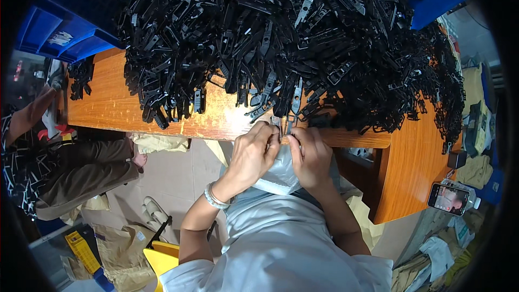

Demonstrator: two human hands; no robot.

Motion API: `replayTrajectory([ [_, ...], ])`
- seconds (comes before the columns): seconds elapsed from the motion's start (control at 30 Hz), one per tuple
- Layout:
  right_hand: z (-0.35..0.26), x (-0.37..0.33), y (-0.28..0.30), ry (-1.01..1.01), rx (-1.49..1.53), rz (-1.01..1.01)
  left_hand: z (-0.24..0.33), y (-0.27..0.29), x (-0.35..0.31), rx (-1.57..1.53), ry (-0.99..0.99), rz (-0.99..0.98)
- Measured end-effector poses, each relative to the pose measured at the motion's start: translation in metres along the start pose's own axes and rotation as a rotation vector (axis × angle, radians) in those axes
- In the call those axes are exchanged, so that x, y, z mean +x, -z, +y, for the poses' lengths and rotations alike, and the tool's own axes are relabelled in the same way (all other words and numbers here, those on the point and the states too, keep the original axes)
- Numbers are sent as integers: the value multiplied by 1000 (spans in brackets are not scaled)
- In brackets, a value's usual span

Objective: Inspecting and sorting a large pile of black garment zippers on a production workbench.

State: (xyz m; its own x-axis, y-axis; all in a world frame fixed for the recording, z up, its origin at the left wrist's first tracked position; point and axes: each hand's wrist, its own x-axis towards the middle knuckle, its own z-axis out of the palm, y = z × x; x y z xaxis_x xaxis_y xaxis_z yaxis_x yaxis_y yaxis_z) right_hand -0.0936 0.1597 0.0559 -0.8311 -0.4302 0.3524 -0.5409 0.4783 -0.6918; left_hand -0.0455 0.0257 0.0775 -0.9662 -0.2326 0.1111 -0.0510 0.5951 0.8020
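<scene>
A large heap of narrow black clip-like parts [270, 32] covers the far side of the wooden table [108, 92]. At the table's front edge, my left hand [248, 154] has its thumb and fingers pinched by a small dark part [275, 123]. Close beside it, my right hand [311, 157] curls its fingers at a grey-black clip-like part [291, 123]. The fingertips nearly meet and cover most of what they hold, so its exact kind is unclear. Below my hands, a whitish plastic bag [281, 173] lies over my lap.
Blue plastic bins [70, 32] stand at the upper left. A phone [448, 199] leans at the table's right side, near a small black box [457, 159]. Another person's trousered leg [86, 170] is at left. Brown paper bags [121, 254] and a yellow stool [162, 259] stand lower left.
</scene>
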Motion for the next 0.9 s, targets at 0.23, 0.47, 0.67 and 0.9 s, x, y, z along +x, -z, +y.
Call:
replayTrajectory([
  [0.23,5,-3,6,260,40,-89,4,30,-4,32,-158,-183],
  [0.47,13,-8,14,391,75,28,-2,36,-4,-219,-8,0],
  [0.67,6,-12,11,366,174,27,-36,60,9,535,175,565],
  [0.9,-1,-9,8,402,200,26,-36,60,5,380,136,458],
])
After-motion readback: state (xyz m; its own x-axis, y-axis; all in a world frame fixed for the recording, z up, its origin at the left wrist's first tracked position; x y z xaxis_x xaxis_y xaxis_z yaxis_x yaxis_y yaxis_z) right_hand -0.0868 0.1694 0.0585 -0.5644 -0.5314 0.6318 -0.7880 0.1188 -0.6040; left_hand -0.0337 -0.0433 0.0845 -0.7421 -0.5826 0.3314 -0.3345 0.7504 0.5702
